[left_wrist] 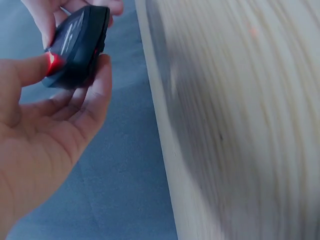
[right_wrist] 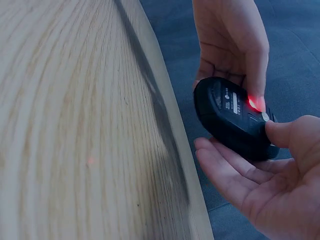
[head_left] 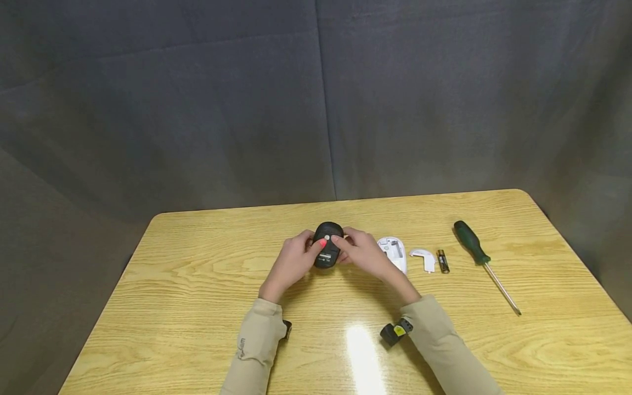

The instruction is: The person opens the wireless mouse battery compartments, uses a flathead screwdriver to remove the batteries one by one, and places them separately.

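Both hands are clamped on the black mouse (head_left: 329, 251), one at each side, holding it raised off the counter (head_left: 197, 274) near the middle of its length. The left hand (head_left: 293, 262) has its thumb on the underside and its fingers curled beneath; the right hand (head_left: 364, 252) pinches from the other side in the same way, its thumb close to a small pale round spot. The underside faces up toward the head view, with white print and a barcode label toward the person. A red light glows on the tip of the left thumb; both wrist views show it too.

Just right of the right hand lies a white mouse (head_left: 395, 249), underside up with its inner recess exposed and partly hidden by the right wrist. Beside it, further right, come a curved white cover (head_left: 428, 260) and a small dark battery (head_left: 443, 261) with a copper-coloured end. Beyond these a screwdriver (head_left: 486, 262) lies aslant, green handle away from the person, steel tip pointing nearer and to the right. Tan sleeves (head_left: 446, 343) reach the wrists, and dark grey cloth (head_left: 197, 126) hangs behind the counter.
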